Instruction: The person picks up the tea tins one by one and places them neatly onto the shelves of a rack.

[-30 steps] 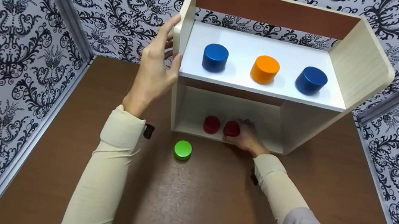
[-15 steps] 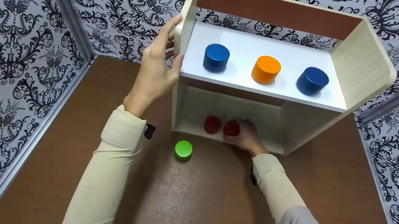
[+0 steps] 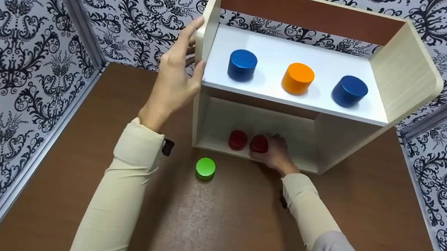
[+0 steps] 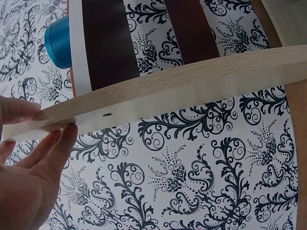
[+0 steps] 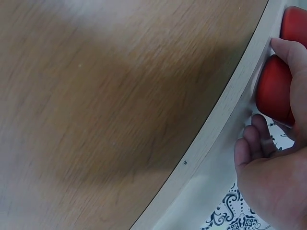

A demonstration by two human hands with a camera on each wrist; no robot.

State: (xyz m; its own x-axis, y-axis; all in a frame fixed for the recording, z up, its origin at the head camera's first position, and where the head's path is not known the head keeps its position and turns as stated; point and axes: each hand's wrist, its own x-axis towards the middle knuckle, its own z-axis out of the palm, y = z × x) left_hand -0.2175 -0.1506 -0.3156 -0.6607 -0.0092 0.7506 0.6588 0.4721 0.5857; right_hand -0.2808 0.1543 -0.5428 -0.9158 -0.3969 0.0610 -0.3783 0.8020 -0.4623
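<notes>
A pale wooden two-tier shelf (image 3: 342,156) stands on the brown table. My left hand (image 3: 176,76) grips the edge of its left side panel (image 4: 158,93), thumb on one face and fingers on the other. On the bottom tier, my right hand (image 3: 275,153) holds a red cylinder (image 3: 259,144) between thumb and fingers. Just left of it stands a second red cylinder (image 3: 238,140), a small gap between them. In the right wrist view the held red cylinder (image 5: 275,91) shows beside the thumb, with several fingers curled below it.
On the white upper tier (image 3: 266,44) stand a blue cylinder (image 3: 242,65), an orange cylinder (image 3: 298,79) and a darker blue cylinder (image 3: 350,91). A green cylinder (image 3: 205,169) sits on the table (image 3: 216,225) before the shelf. Patterned walls (image 3: 14,76) enclose the table.
</notes>
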